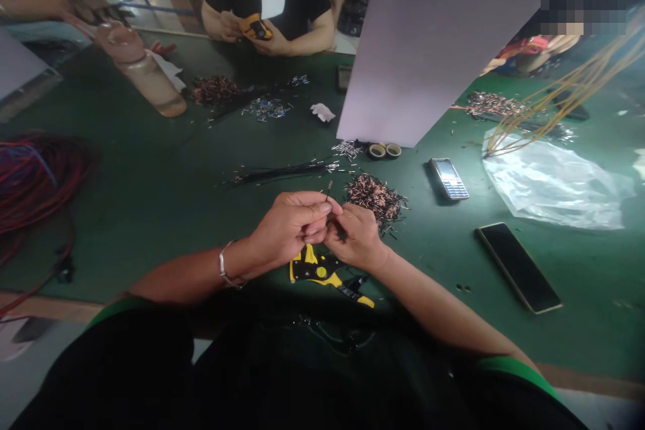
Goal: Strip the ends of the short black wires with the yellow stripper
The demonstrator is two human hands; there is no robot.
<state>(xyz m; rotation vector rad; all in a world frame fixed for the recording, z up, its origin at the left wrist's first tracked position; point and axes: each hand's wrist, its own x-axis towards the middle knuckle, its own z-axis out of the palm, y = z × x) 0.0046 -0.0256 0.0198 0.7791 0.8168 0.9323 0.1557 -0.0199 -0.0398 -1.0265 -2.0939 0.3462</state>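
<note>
My left hand (299, 218) is closed in a pinch between thumb and forefinger on a thin black wire (329, 192), whose bare copper-coloured end points upward. Against it sits my right hand (359, 235), fingers curled shut; what they grip, if anything, is hidden. Below both hands a yellow and black wire stripper (322, 273) lies on the table. A heap of short copper and black wire bits (377, 198) is just beyond my right hand. Past my left hand lies a bundle of thin black wires (282, 173), reaching toward small silvery terminals (347, 148).
On the green table (423, 255) are a keypad phone (449, 179), a smartphone (518, 267), tape rolls (384, 150) and a plastic bag (559, 181). A pale panel (403, 47) rises ahead. Red cable coils (40, 181) lie left, near a bottle (146, 74). Opposite, a person holds a yellow tool (256, 27).
</note>
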